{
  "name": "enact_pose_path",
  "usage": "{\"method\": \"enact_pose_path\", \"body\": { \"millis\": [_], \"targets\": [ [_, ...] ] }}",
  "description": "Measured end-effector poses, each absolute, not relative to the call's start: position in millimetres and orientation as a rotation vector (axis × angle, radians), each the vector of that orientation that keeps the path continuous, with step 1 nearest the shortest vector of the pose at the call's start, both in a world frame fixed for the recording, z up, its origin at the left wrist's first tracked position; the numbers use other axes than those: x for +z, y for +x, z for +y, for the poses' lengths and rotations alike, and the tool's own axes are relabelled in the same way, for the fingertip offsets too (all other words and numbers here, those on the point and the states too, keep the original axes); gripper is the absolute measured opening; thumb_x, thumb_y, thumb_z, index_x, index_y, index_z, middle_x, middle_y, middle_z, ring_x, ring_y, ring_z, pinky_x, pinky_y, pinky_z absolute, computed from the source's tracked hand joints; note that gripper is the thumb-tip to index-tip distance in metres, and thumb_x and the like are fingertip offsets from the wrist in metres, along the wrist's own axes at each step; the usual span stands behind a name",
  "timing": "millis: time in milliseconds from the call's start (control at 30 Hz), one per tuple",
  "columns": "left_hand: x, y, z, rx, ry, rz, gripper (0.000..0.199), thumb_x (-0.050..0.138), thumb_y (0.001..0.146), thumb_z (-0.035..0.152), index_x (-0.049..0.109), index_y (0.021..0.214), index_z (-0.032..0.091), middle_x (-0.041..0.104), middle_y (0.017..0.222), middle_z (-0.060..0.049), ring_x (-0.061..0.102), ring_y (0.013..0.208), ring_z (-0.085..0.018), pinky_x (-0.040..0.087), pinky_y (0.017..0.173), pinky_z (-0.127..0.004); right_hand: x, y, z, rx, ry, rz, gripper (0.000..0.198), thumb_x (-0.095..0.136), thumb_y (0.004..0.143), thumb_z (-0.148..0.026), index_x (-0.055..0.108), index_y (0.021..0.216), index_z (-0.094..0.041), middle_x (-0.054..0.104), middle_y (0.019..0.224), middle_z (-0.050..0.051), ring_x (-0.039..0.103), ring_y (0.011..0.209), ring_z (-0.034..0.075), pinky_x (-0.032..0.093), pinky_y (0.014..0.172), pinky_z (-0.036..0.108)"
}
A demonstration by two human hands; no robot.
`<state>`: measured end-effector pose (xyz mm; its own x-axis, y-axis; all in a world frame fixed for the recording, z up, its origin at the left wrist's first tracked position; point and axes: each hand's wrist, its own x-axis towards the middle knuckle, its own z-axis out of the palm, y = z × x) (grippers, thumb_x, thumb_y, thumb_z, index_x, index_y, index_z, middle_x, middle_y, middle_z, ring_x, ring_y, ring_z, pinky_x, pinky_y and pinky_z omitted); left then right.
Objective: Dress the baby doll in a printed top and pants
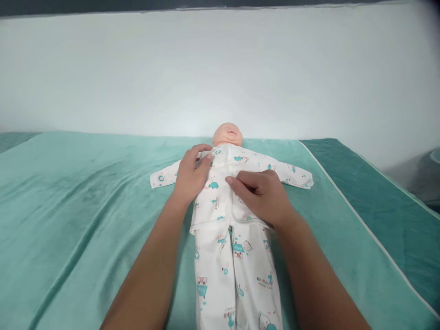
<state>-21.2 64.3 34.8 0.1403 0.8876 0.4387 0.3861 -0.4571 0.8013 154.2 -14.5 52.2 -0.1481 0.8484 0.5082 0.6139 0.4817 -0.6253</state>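
A baby doll point(227, 133) lies on its back, dressed in a white printed long-sleeved baby shirt point(215, 201) and matching trousers point(215, 275). The sleeves stretch out to both sides. My left hand point(194, 172) rests at the shirt's left chest and shoulder, its fingers curved and thumb apart from the index finger. Over the middle of the chest, beside the shirt's front seam, is my right hand point(263, 190). Its fingers are curled in with the thumb close to the index finger; whatever lies between the fingertips is hidden.
A light green blanket point(85, 206) with creases at the left lies under the doll. A darker green cover point(385, 211) shows at the right. The white wall point(220, 68) stands right behind the doll's head. A dark rounded object point(426, 176) is partly visible at the right edge.
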Motion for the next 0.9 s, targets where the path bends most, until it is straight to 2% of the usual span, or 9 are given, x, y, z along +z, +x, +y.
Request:
{"method": "enact_pose_path", "body": {
  "millis": [100, 200, 267, 333, 400, 500, 733, 900],
  "targets": [
    [35.1, -17.8, 63.4, 1.212, 2.074, 1.117, 0.034, 0.046, 0.097, 0.041, 0.060, 0.126, 0.028, 0.060, 0.139, -0.005, 0.052, 0.130, -0.024, 0.041, 0.111, -0.045, 49.8, 153.7, -13.2, 0.433, -1.210, -1.703, 0.052, 0.056, 0.093, -0.038, 0.033, 0.051, -0.019, 0.025, 0.046, -0.006, 0.023, 0.047, 0.008, 0.020, 0.047, 0.028],
    [36.4, -14.2, 64.7, 1.132, 2.233, 0.969, 0.042, 0.039, 0.100, 0.043, 0.053, 0.137, 0.028, 0.051, 0.150, -0.003, 0.040, 0.143, -0.023, 0.032, 0.119, -0.043, 44.9, 154.2, -8.3, 0.469, -1.201, -1.430, 0.045, 0.054, 0.094, -0.043, 0.047, 0.056, -0.021, 0.045, 0.050, -0.005, 0.040, 0.049, 0.010, 0.033, 0.050, 0.026],
    [38.0, -12.4, 65.6, 1.046, 2.293, 0.940, 0.045, 0.035, 0.102, 0.044, 0.050, 0.141, 0.028, 0.047, 0.153, -0.001, 0.032, 0.148, -0.022, 0.027, 0.122, -0.043, 39.7, 155.3, -2.3, 0.425, -1.195, -1.334, 0.031, 0.053, 0.095, -0.041, 0.060, 0.072, -0.022, 0.064, 0.069, -0.001, 0.056, 0.063, 0.014, 0.045, 0.062, 0.028],
    [39.8, -11.3, 66.0, 0.962, 2.312, 0.971, 0.048, 0.032, 0.102, 0.045, 0.047, 0.144, 0.028, 0.046, 0.155, 0.000, 0.029, 0.149, -0.021, 0.026, 0.123, -0.042, 33.7, 157.1, 4.9, 0.373, -1.212, -1.383, 0.018, 0.054, 0.093, -0.038, 0.067, 0.097, -0.025, 0.071, 0.102, 0.003, 0.064, 0.091, 0.019, 0.050, 0.083, 0.035],
    [41.3, -10.4, 66.2, 0.911, 2.308, 1.021, 0.049, 0.031, 0.102, 0.046, 0.046, 0.145, 0.028, 0.045, 0.155, 0.000, 0.032, 0.148, -0.022, 0.028, 0.122, -0.042, 28.2, 159.1, 11.8, 0.351, -1.247, -1.523, 0.028, 0.054, 0.092, -0.037, 0.064, 0.117, -0.027, 0.065, 0.127, 0.005, 0.058, 0.118, 0.023, 0.044, 0.104, 0.042],
    [41.9, -9.4, 66.8, 0.901, 2.289, 1.056, 0.050, 0.031, 0.101, 0.048, 0.047, 0.145, 0.028, 0.048, 0.153, -0.001, 0.037, 0.144, -0.022, 0.031, 0.120, -0.043, 23.9, 161.4, 19.1, 0.357, -1.302, -1.680, 0.038, 0.050, 0.094, -0.039, 0.060, 0.128, -0.026, 0.058, 0.141, 0.007, 0.047, 0.134, 0.024, 0.033, 0.115, 0.047],
    [38.3, -8.8, 69.2, 0.948, 2.230, 1.054, 0.051, 0.033, 0.100, 0.050, 0.049, 0.143, 0.027, 0.050, 0.151, -0.003, 0.040, 0.142, -0.023, 0.033, 0.118, -0.041, 27.1, 165.3, 29.5, 0.371, -1.401, -1.798, 0.048, 0.043, 0.096, -0.046, 0.056, 0.137, -0.026, 0.053, 0.147, 0.005, 0.040, 0.141, 0.026, 0.030, 0.118, 0.049],
    [37.9, -9.3, 68.5, 0.933, 2.219, 1.065, 0.050, 0.034, 0.100, 0.050, 0.049, 0.143, 0.027, 0.049, 0.151, -0.003, 0.039, 0.142, -0.022, 0.032, 0.119, -0.040, 24.7, 169.5, 43.9, 0.396, -1.440, -1.784, 0.048, 0.043, 0.095, -0.050, 0.059, 0.135, -0.028, 0.053, 0.148, 0.003, 0.043, 0.138, 0.029, 0.033, 0.115, 0.051]
  ]
}}
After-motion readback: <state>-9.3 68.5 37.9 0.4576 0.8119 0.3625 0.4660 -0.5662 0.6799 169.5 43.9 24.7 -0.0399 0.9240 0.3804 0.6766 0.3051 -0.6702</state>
